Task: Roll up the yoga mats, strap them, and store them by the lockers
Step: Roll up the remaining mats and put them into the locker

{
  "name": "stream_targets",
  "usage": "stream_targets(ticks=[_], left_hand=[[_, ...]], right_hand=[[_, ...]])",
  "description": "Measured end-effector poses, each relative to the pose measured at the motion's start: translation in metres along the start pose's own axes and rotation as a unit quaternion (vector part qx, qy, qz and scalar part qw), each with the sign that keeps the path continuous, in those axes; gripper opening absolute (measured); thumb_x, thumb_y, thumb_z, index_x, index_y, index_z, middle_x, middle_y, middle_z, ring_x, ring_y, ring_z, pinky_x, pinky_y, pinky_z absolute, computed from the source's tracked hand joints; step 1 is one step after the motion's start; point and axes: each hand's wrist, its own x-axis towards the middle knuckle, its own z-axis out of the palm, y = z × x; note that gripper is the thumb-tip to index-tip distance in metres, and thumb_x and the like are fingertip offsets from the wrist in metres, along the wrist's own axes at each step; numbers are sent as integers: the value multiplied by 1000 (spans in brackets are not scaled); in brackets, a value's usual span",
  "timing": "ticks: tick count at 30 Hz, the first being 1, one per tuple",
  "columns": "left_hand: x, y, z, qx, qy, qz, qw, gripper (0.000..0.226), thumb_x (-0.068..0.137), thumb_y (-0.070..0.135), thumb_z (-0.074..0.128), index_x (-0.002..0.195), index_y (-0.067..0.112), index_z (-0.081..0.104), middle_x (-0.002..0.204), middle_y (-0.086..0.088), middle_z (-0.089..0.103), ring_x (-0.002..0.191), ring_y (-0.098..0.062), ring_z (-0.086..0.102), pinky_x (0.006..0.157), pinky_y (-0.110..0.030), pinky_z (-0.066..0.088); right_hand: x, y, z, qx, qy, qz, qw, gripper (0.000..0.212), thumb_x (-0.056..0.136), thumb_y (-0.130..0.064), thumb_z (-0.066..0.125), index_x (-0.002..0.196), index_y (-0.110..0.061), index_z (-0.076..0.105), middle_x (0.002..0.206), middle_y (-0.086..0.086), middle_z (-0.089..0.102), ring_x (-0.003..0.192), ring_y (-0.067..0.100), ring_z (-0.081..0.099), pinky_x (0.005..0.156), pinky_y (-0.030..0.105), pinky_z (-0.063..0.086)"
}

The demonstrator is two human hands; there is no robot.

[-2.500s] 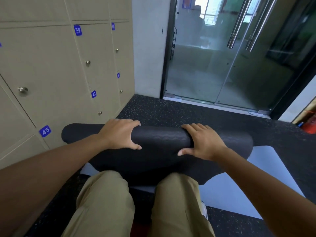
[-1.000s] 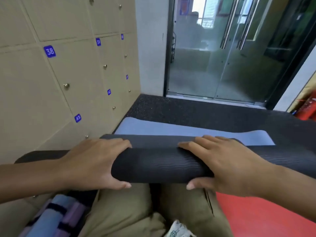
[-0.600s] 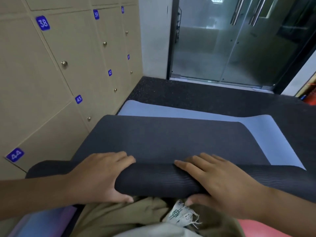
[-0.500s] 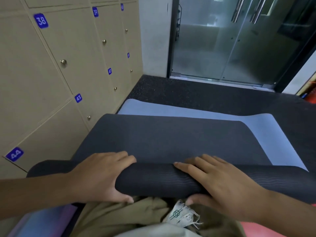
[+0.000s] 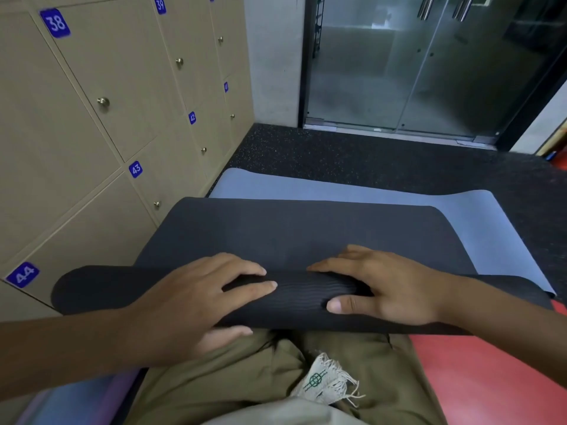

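Note:
A black yoga mat [image 5: 306, 228] lies partly rolled on top of a flat light-blue mat [image 5: 337, 188]. Its rolled part [image 5: 300, 299] lies crosswise just in front of my knees. My left hand [image 5: 196, 305] holds the roll left of centre, fingers over the top and thumb underneath. My right hand [image 5: 389, 289] holds it right of centre, fingers reaching over the top and thumb on the near side. The flat black part stretches away from me toward the glass doors.
Beige numbered lockers [image 5: 92, 148] line the left wall, close to the roll's left end. Glass doors [image 5: 414, 72] stand ahead past dark speckled floor. A red mat [image 5: 491, 378] lies at my right, a blue-purple one [image 5: 70, 400] at bottom left. A fringed white cloth [image 5: 322, 381] rests on my lap.
Since 2.5 s ago the roll has come from the far end back to my knees, with flat black mat now lying ahead. In the last half second both hands shifted slightly toward the middle.

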Motion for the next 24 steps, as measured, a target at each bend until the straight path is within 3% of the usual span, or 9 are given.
stream_targets(ticks=[5,13,19,22,24], left_hand=[[-3,-1,16,50,19,19,998,70,93,56,63,148,15,53,145,-7,55,128,-26,58,100,-43,54],[20,-27,17,-26,-68,-38,997,83,92,74,49,160,30,31,152,14,44,136,-4,45,108,-25,43],[36,-40,17,-99,-119,-86,984,81,88,82,41,158,49,16,147,31,34,133,9,36,107,-23,40],[41,-40,15,-81,-112,-89,986,78,90,81,41,157,46,23,146,29,38,131,6,41,107,-21,38],[38,-35,15,-61,-50,-86,993,72,92,72,50,153,35,40,145,22,46,130,0,47,106,-26,42]], right_hand=[[6,3,-2,1,4,14,1000,66,90,-81,36,147,-47,38,130,-25,46,125,-3,45,106,35,45],[-7,-10,19,-147,222,28,963,52,105,-59,37,139,-24,55,118,-10,58,102,15,56,86,34,50],[-10,-19,51,-190,269,70,942,58,101,-57,48,141,-15,57,134,6,56,119,30,54,103,45,48],[-6,-15,52,-189,260,73,944,60,102,-58,46,143,-14,56,135,7,56,119,32,54,103,45,46],[-2,-11,46,-185,246,75,948,60,102,-59,45,143,-15,56,133,6,56,117,30,55,101,43,46]])
